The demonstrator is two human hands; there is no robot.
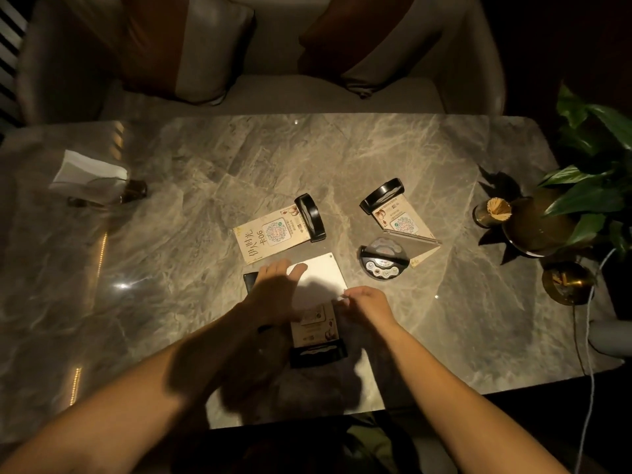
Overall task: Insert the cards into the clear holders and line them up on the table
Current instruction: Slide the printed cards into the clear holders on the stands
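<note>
Head view: "06" reads on a card holder (278, 230) lying mid-table (205, 172). Left hand (277, 289) rests open, flat on a white card (319, 278); right hand (367, 304) pinches its corner. Another holder (316, 331) lies near the front edge, a plant (588, 186) at the right edge.

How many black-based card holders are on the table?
3: one left of centre, one right of centre, one nearest, between the hands. A dark edge under the left hand is unclear.

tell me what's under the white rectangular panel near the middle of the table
The white rectangular panel lies flat, overlapping a printed card in its black-based holder at its near edge. A dark flat thing pokes out at its left. The left hand covers the rest.
</note>
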